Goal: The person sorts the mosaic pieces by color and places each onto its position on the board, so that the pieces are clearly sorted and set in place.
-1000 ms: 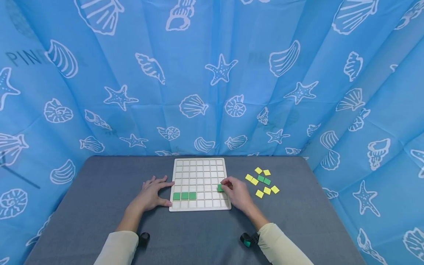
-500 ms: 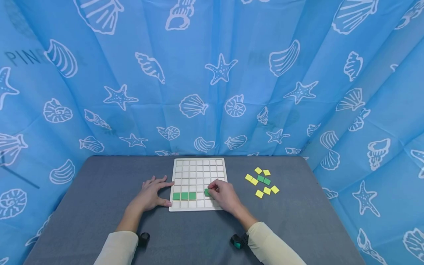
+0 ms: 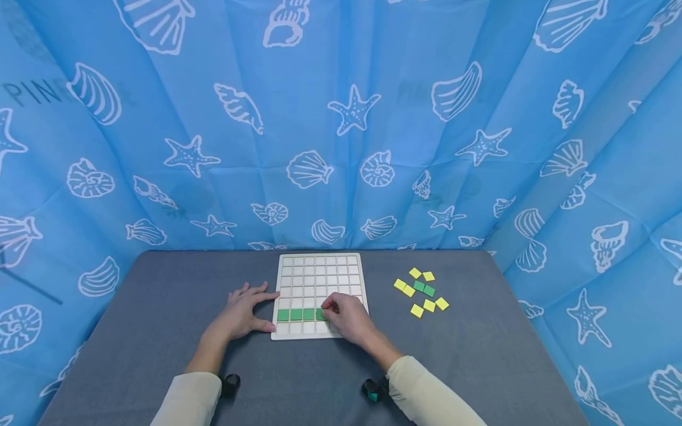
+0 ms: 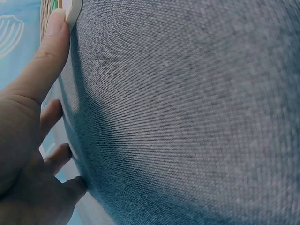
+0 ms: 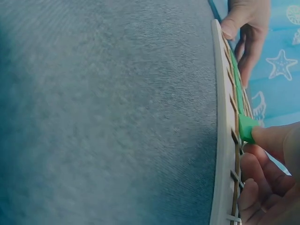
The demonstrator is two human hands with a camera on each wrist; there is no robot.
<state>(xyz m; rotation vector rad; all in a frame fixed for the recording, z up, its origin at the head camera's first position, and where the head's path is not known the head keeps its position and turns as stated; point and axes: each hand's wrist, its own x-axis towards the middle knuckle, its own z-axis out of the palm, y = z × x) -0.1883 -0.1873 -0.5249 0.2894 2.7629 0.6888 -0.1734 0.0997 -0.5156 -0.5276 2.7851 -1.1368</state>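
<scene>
A white grid board (image 3: 319,272) lies on the grey table, its square cells framed by thin raised lines. In its second row from the near edge, several green tiles (image 3: 296,315) sit side by side from the left. My right hand (image 3: 348,318) pinches one more green tile (image 5: 247,128) at the fourth cell of that row; in the right wrist view it is tilted, one edge at the cell. My left hand (image 3: 242,310) rests spread at the board's left side, thumb (image 4: 56,23) and a fingertip touching its rim.
Right of the board lie several loose yellow tiles (image 3: 429,306) and two green tiles (image 3: 424,288). The grey cloth-covered table (image 3: 298,384) ends at the back against a blue curtain (image 3: 341,201) printed with white shells and starfish.
My right hand has moved left across the board with the green tile, from near the right edge to beside the row of green tiles. My left hand has stayed in place.
</scene>
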